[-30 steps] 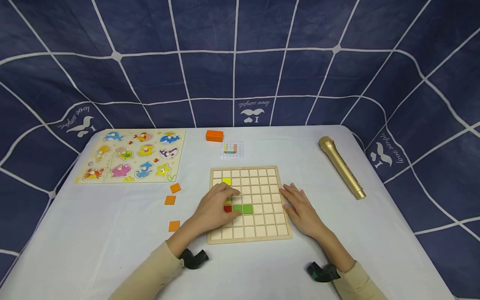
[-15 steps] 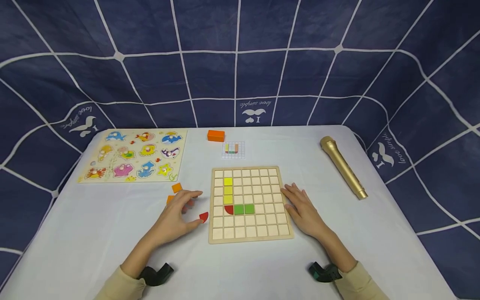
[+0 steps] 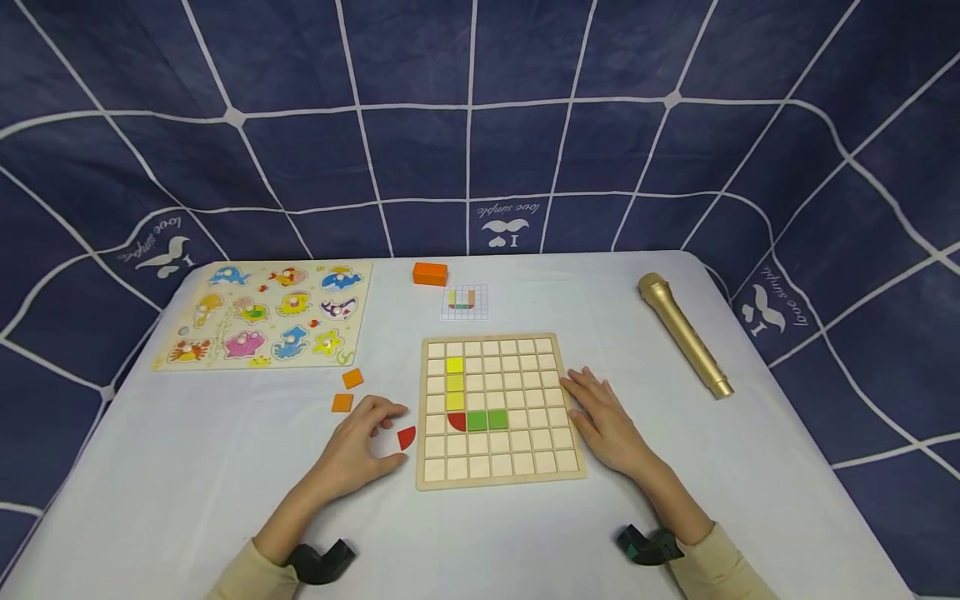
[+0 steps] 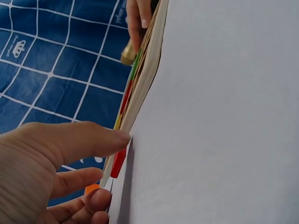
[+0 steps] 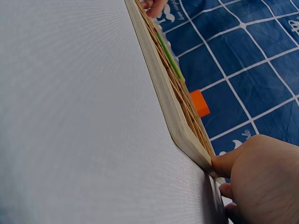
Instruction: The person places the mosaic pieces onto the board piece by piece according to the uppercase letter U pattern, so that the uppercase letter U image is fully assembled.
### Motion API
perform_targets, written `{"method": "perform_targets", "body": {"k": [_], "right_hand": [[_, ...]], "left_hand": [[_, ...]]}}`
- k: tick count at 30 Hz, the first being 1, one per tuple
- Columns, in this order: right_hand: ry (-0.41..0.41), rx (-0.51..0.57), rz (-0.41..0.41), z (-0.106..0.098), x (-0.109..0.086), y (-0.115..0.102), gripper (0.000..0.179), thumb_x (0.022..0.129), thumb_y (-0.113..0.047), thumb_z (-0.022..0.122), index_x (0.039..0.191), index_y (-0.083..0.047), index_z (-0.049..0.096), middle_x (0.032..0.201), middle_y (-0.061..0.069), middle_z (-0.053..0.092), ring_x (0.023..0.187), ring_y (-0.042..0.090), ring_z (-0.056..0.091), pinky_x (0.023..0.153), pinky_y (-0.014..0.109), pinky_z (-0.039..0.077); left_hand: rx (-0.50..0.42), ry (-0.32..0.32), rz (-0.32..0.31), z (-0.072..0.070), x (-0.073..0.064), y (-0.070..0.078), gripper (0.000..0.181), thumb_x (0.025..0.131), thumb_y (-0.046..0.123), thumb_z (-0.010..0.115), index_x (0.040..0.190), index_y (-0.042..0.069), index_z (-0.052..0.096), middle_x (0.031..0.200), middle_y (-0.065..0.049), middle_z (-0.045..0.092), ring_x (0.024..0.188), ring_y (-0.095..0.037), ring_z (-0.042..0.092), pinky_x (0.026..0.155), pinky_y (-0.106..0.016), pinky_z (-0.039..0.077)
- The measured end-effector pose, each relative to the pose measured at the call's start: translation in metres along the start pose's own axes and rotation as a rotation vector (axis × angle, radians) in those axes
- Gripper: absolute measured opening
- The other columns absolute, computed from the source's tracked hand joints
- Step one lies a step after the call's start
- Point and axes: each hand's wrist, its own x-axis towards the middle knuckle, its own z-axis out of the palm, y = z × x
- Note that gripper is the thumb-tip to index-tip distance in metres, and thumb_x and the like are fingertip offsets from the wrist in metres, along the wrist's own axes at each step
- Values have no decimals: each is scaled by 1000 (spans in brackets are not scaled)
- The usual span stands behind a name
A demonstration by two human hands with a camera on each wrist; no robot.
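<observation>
My left hand (image 3: 348,450) is just left of the wooden grid board (image 3: 558,467), thumb and fingers parted. Between them on the white cloth lies a red quarter-circle tile (image 3: 406,437). In the left wrist view that red tile (image 4: 118,164) shows on edge below my thumb. Set in the board's cells are a column of yellow tiles (image 3: 455,382), another red quarter-circle tile (image 3: 457,422) at its foot, and two green tiles (image 3: 487,420) in a row. Along the board's right edge rests my right hand (image 3: 607,425), its fingertips touching the rim.
Two orange square tiles (image 3: 342,403) lie beyond my left hand. Behind the board are a pattern card (image 3: 464,312) and an orange block (image 3: 430,274). A sea-animal puzzle (image 3: 262,317) lies back left, a gold microphone (image 3: 686,337) on the right.
My left hand has drawn back from the board's tiles to the left, its fingers now around the loose red tile. It covers where a third orange tile lay. My right hand stays put.
</observation>
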Motion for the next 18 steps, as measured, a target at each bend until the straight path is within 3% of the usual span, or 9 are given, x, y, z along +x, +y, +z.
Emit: {"method": "perform_targets", "body": {"k": [18], "right_hand": [[-7,10,0,-2,0,-2,46,92,-12,54,135,-1,43,141,20,35,135,38,19,105,56,9]], "left_hand": [[-12,51,-25,5,2,-3,31,62,9,85,89,16,69,94,8,49,81,-8,49,69,-26,43]]}}
